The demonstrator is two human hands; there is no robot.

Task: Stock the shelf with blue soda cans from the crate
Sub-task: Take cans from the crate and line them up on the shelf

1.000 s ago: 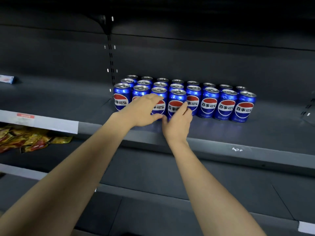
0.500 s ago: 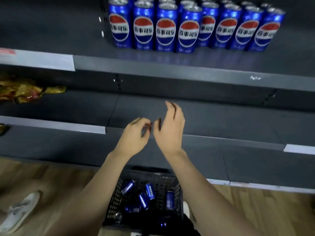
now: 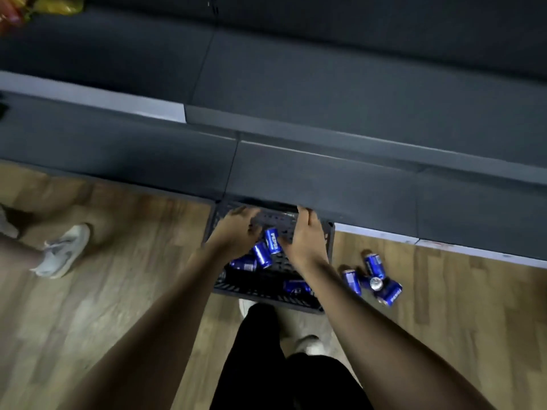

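Note:
A black plastic crate (image 3: 268, 297) stands on the wood floor against the foot of the dark shelf unit (image 3: 325, 179). Several blue soda cans lie loose inside it, among them one (image 3: 273, 241) between my hands and another (image 3: 262, 255) just below it. My left hand (image 3: 235, 233) hovers over the crate's left part with loosely bent fingers and nothing seen in it. Over the right part my right hand (image 3: 306, 235) reaches with fingers stretched forward, beside the upper can. The stocked shelf row is out of view.
Three more blue cans (image 3: 374, 266) lie on the floor right of the crate. My black trousers and a shoe (image 3: 307, 344) are just behind the crate. Another person's white shoe (image 3: 63, 250) stands at the left. Snack bags (image 3: 44, 2) show at the top left.
My view has tipped from the stocked shelf down to the floor. Both hands left the can row and dropped into the crate.

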